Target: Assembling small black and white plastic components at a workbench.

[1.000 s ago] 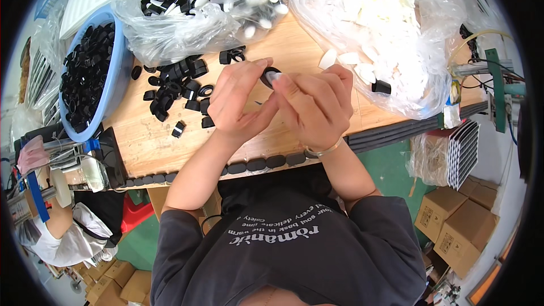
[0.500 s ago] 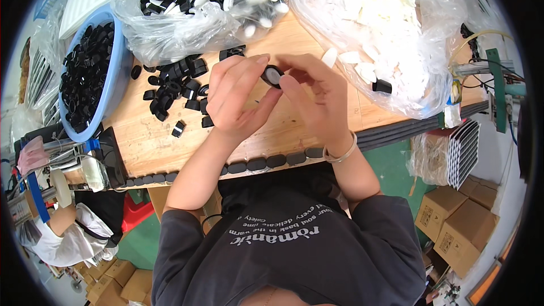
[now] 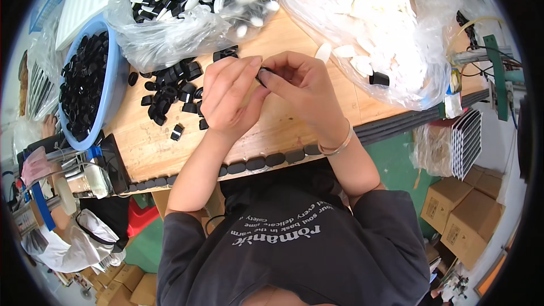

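Left hand (image 3: pixel 228 97) and right hand (image 3: pixel 300 84) fingers pinched a small black piece (image 3: pixel 260 80), which called for light, even pressure.

One left hand (image 3: pixel 226 95), one right hand (image 3: pixel 304 88), one small black piece (image 3: pixel 261 77) between them; on the counter (image 3: pixel 136 150), one blue basin (image 3: pixel 117 79) leftmost, two clear bags (image 3: pixel 158 43) along the far edge.

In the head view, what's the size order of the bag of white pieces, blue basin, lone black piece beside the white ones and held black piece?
1. Bag of white pieces
2. Blue basin
3. Lone black piece
Not ranked: held black piece, mostly hidden by fingers.
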{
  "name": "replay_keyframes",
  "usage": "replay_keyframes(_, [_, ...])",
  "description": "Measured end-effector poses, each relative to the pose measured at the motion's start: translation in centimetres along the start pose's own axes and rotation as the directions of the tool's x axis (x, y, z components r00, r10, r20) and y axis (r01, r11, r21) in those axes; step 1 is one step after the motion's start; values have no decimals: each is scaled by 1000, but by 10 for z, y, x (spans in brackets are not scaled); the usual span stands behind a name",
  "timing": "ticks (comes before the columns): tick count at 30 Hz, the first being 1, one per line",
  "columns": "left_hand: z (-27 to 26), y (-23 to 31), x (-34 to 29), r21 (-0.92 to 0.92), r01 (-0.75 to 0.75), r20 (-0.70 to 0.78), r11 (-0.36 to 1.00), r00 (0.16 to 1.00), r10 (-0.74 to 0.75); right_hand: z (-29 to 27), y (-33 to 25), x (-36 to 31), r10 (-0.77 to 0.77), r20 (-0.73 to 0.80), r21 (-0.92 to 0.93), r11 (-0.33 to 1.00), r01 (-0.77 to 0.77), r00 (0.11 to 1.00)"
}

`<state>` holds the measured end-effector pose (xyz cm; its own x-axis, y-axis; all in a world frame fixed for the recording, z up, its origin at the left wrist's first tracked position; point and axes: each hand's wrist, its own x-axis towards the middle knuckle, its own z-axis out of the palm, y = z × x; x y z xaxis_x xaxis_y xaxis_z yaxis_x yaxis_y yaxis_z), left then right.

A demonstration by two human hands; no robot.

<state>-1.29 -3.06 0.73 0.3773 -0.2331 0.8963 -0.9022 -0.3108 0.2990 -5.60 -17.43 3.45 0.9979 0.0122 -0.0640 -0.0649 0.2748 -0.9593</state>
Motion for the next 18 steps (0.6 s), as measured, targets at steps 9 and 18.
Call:
replay_keyframes(9, [7, 2, -2, 36, 11, 38, 999, 999, -12, -11, 7, 4, 10, 13, 19, 1000, -10, 1000])
replay_keyframes(18, [-3, 0, 0, 39, 233, 45, 972, 971, -235, -174, -26, -48, -482, -378, -854, 511, -97, 790])
